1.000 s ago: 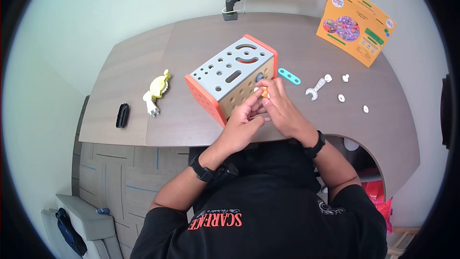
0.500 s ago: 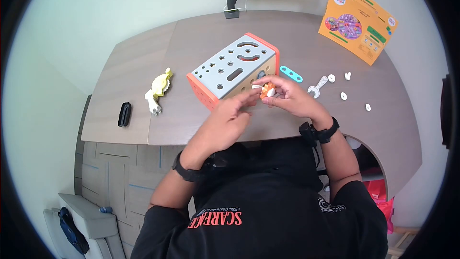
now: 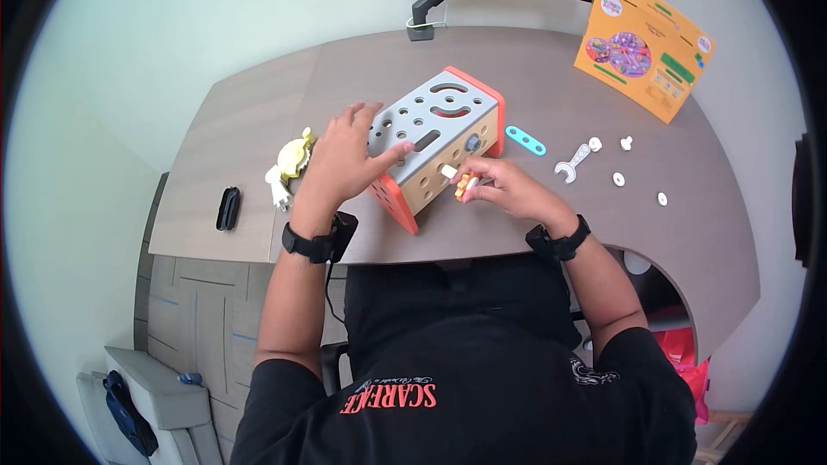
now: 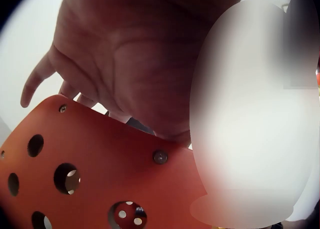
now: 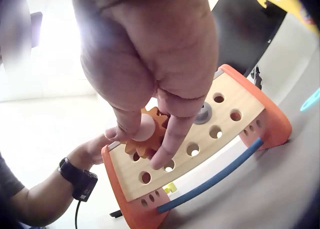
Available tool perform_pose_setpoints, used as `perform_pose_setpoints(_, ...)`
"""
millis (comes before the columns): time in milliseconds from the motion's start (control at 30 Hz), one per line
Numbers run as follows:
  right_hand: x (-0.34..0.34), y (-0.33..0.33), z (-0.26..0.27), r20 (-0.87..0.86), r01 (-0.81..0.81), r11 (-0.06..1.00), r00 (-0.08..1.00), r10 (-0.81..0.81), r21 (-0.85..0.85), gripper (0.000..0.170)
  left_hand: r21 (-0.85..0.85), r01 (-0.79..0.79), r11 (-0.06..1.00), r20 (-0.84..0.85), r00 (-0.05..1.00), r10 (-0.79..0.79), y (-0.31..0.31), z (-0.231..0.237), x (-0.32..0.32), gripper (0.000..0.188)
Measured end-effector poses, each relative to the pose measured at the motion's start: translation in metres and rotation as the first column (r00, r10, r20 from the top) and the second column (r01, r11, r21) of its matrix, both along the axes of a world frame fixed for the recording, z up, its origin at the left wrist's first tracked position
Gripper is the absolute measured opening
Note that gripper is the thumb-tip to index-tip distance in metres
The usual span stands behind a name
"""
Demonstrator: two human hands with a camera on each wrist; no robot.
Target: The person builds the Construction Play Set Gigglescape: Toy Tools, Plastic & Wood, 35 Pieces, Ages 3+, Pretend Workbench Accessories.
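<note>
A toy workbench with a grey holed top (image 3: pixel 412 112), orange end panels (image 4: pixel 110 144) and wooden sides stands in front of me. My left hand (image 3: pixel 343 155) lies over its left end, fingers spread and thumb along the top's near edge. Between thumb and fingers, my right hand (image 3: pixel 512 189) pinches an orange gear (image 3: pixel 463 187) that has a white bolt (image 3: pixel 449 171) through it. The bolt's tip is at the holed wooden side (image 5: pixel 187 164); the fingers partly hide the gear. A grey bolt head (image 3: pixel 472 143) sits in that side, farther right.
Right of the workbench lie a turquoise strip (image 3: pixel 525 140), a white wrench (image 3: pixel 571 164) and several small white pieces (image 3: pixel 618 179). On the left are a yellow toy tool (image 3: pixel 294 158) and a black case (image 3: pixel 227 208). An orange box (image 3: pixel 642 47) stands at the back right.
My left hand has left the gear and moved up and left onto the workbench's left end. The right hand keeps its pinch on the gear, now slightly lower and turned toward the wooden side.
</note>
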State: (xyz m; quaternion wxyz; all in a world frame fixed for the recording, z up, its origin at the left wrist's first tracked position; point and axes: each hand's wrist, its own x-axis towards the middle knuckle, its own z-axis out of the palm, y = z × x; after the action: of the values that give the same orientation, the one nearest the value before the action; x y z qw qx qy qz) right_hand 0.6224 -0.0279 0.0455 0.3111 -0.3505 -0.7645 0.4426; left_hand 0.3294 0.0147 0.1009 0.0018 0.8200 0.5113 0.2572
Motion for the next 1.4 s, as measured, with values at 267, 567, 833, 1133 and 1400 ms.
perform_pose_setpoints(267, -0.009, -0.002, 0.001, 0.040, 0.020, 0.998, 0.999, -0.023, 0.055, 0.018, -0.201, -0.023, 0.979, -0.041, 0.999, 0.015, -0.001, 0.002, 0.012, 0.112)
perform_pose_setpoints(567, -0.019, 0.010, -0.022, -0.155, 0.101, 0.991, 0.981, -0.114, -0.092, 0.036, -0.194, -0.042, 0.980, -0.082, 0.996, 0.026, 0.006, 0.000, 0.010, 0.128)
perform_pose_setpoints(833, -0.035, -0.002, -0.027, 0.324, 0.284, 0.888, 0.855, -0.406, 0.362, 0.044, -0.190, -0.034, 0.981, -0.165, 0.986, 0.002, 0.017, -0.001, 0.011, 0.129)
perform_pose_setpoints(1133, -0.032, -0.004, -0.025, 0.499, 0.180, 0.859, 0.749, -0.435, 0.479, 0.067, -0.230, 0.026, 0.973, -0.188, 0.980, -0.070, 0.030, 0.001, 0.014, 0.126)
perform_pose_setpoints(1400, -0.028, -0.007, -0.008, 0.269, 0.419, 0.829, 0.806, -0.527, 0.370, 0.044, -0.259, -0.005, 0.966, -0.222, 0.973, -0.055, 0.032, 0.002, 0.015, 0.127)
